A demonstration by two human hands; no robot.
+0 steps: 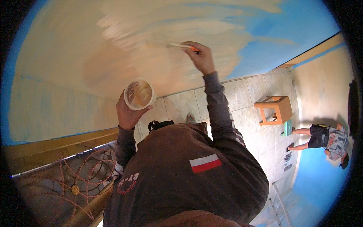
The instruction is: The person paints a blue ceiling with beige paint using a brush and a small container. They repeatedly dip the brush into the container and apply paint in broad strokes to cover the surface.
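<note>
My right hand point(201, 58) is closed round a paintbrush point(176, 45) with an orange part at the grip. Its pale tip points left, at or close to the wall point(151, 26), which is coated in cream paint over blue; whether the bristles touch cannot be told. Lower and to the left, my left hand point(130, 113) grips a round white tub point(153, 99). Tan paint point(143, 94) shows inside, streaked up the tub's wall. Blue point(264, 49) remains visible on the right part of the wall.
An orange plastic stool point(283, 109) stands on the tiled floor point(242, 92) at right, beside a green step stool point(288, 128). Another person point(336, 140) is near the far blue and cream wall. At lower left, metal scrollwork point(89, 170) fills an opening below a brown ledge point(56, 151).
</note>
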